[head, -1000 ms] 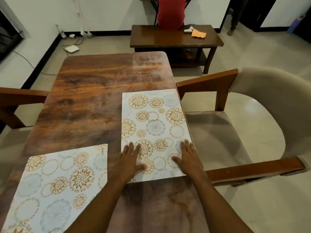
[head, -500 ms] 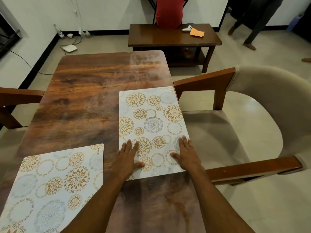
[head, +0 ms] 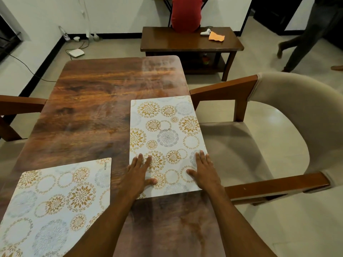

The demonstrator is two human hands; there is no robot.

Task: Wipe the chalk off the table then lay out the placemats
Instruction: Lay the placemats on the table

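the table (head: 89, 112) fills the middle of the frame, dark glossy wood. a placemat (head: 167, 130) with gold and grey flower circles lies along the table's right edge, right of the frame's centre. both hands lie flat on its near end. the left hand (head: 138, 175) rests on the near left corner, fingers straight and close together, thumb spread to the right. the right hand (head: 203, 171) rests near the right edge, fingers straight and together, thumb out to the left. neither hand grips anything.

a second placemat (head: 55, 201) lies at the lower left of the frame, apart from the first, with bare wood between them.

a cushioned wooden chair (head: 297, 117) stands at the right. at the top of the frame a low table (head: 185, 41) holds an orange cloth (head: 216, 37). a person in dark trousers (head: 311, 34) is at the upper right.
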